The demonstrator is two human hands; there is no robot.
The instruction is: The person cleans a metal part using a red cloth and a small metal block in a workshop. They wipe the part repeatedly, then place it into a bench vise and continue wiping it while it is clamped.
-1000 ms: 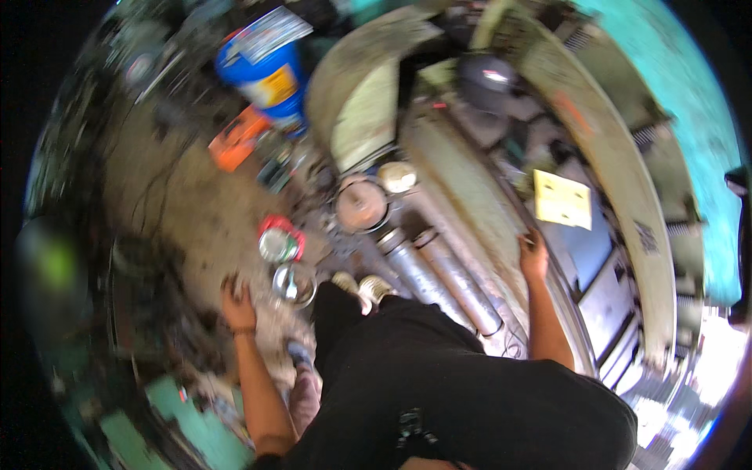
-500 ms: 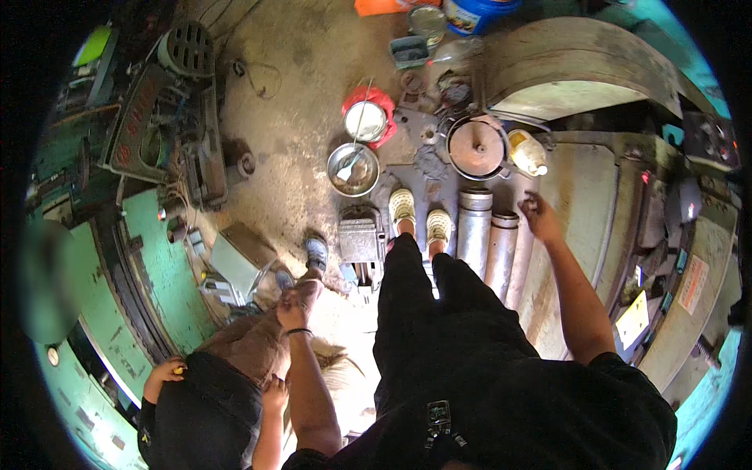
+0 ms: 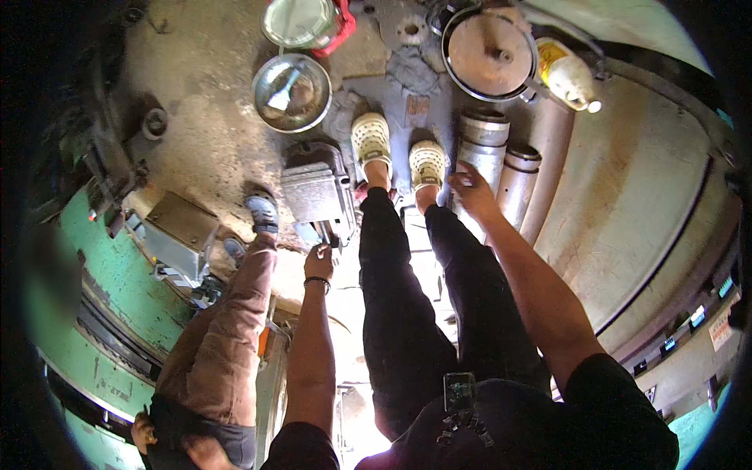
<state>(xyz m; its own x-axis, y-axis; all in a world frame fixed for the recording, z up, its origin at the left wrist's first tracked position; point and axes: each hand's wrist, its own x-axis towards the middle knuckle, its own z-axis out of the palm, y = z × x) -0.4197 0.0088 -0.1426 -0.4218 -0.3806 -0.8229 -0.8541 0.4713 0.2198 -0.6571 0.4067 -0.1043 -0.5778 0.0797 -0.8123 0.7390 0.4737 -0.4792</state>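
My left hand (image 3: 319, 265), with a dark band at the wrist, hangs beside my left leg, near the grey metal machine vise (image 3: 313, 190) on the floor. Its fingers are curled together, and what they hold, if anything, is too small to make out. My right hand (image 3: 475, 194) is in front of my right shin, over the metal cylinders (image 3: 480, 149). Its fingers are loosely bent and apart, with nothing visible between them. A round metal bowl (image 3: 291, 92) beyond the vise holds dark liquid and a brush with a pale head (image 3: 280, 99).
Another person (image 3: 235, 345) in brown trousers is at my left, beside a grey metal box (image 3: 182, 227). Ahead are a round lidded pot (image 3: 489, 55), a plastic bottle (image 3: 565, 74) and a white-topped tub (image 3: 298, 22). Green machinery (image 3: 117, 274) lines the left; a broad metal panel (image 3: 627, 180) is at right.
My view has shifted closer to the vise and bowl. My left hand has moved away from the other person's knee toward the vise; my right hand has come inward to my shin.
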